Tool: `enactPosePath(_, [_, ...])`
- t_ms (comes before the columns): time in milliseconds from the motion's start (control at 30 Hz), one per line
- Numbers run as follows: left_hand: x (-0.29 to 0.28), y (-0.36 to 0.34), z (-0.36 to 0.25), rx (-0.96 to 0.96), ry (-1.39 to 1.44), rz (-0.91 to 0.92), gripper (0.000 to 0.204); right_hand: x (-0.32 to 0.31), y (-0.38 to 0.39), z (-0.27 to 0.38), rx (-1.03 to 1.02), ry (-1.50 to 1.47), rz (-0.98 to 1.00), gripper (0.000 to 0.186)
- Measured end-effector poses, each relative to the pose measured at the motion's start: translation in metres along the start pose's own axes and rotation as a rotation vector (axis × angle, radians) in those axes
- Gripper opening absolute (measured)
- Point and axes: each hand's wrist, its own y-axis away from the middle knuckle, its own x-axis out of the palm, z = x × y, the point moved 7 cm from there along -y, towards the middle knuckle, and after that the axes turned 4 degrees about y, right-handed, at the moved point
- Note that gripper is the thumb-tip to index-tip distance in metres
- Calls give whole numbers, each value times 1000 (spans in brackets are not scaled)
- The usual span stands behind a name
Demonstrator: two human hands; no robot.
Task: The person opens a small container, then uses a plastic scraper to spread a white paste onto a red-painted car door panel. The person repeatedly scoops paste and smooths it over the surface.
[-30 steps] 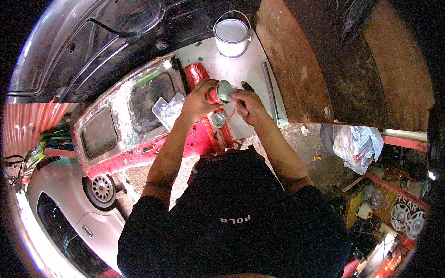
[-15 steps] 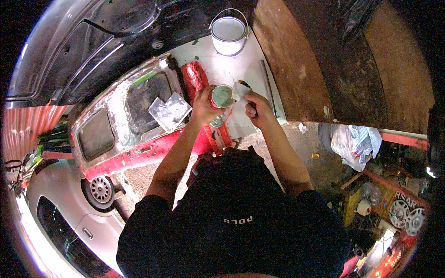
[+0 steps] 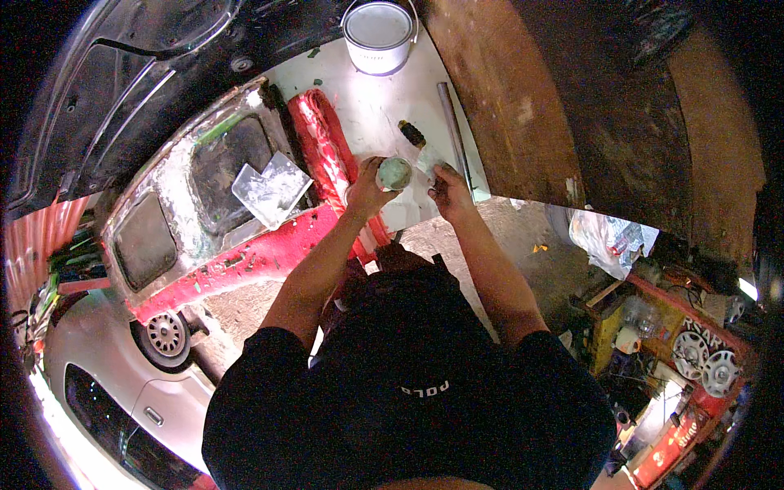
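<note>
My left hand (image 3: pixel 369 190) is wrapped around a small can, its round top showing pale green contents (image 3: pixel 394 174). Just right of it, my right hand (image 3: pixel 450 192) pinches a thin translucent piece (image 3: pixel 429 166), possibly a spreader, its outline hard to make out. Both hands are over a white board (image 3: pixel 376 106). A dark brush-like object (image 3: pixel 412 133) lies beyond my fingers, and a long crumpled red piece (image 3: pixel 314 122) runs left of the can. On a scuffed vehicle panel (image 3: pixel 155 229) with a red lower edge rest clear plastic sheets (image 3: pixel 269 189).
A white bucket (image 3: pixel 377 37) stands at the back beneath a dark raised metal panel (image 3: pixel 131 73). A metal bar (image 3: pixel 451 131) lies before wooden boards (image 3: pixel 523 98). A silver car (image 3: pixel 98 359) is at lower left; a cluttered shelf (image 3: pixel 625 335) with hubcaps is at lower right.
My view has shifted slightly. The can, tilted earlier, now shows its top more squarely. My right hand and the translucent piece have moved away from the can toward the right.
</note>
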Motion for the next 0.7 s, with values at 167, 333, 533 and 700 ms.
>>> enactPosePath(167, [8, 2, 11, 1, -23, -8, 82, -2, -10, -17, -7, 0, 41, 32])
enactPosePath(333, [10, 0, 12, 41, -81, 43, 82, 3, -11, -26, -3, -18, 67, 36])
enactPosePath(533, [5, 2, 7, 55, -157, 97, 82, -2, -17, -38, -8, -50, 79, 36])
enactPosePath(700, [-5, 10, 20, 73, -235, 46, 88, -3, -22, -46, -39, -72, 106, 37])
